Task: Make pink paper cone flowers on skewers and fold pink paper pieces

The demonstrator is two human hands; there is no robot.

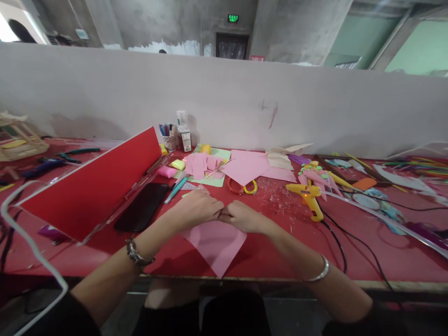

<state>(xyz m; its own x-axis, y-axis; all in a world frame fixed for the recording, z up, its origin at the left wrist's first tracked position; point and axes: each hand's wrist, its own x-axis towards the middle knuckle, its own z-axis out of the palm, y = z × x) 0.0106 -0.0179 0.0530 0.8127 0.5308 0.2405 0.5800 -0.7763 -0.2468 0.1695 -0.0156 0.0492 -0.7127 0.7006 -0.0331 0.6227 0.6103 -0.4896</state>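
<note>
A pink sheet of paper (216, 243) lies on the red table (273, 252) in front of me, one corner pointing over the near edge. My left hand (198, 206) and my right hand (241, 216) meet at its far edge, fingertips pinched together on the paper. Both hands are closed on that edge. A beaded bracelet sits on my left wrist and a silver bangle on my right.
A red board (94, 186) leans at the left beside a black phone (143, 205). A yellow glue gun (308, 195) with a black cable lies to the right. Pink paper pieces (241, 167), scissors (241, 187), a pen cup (168, 136) and craft scraps lie behind. A white partition wall backs the table.
</note>
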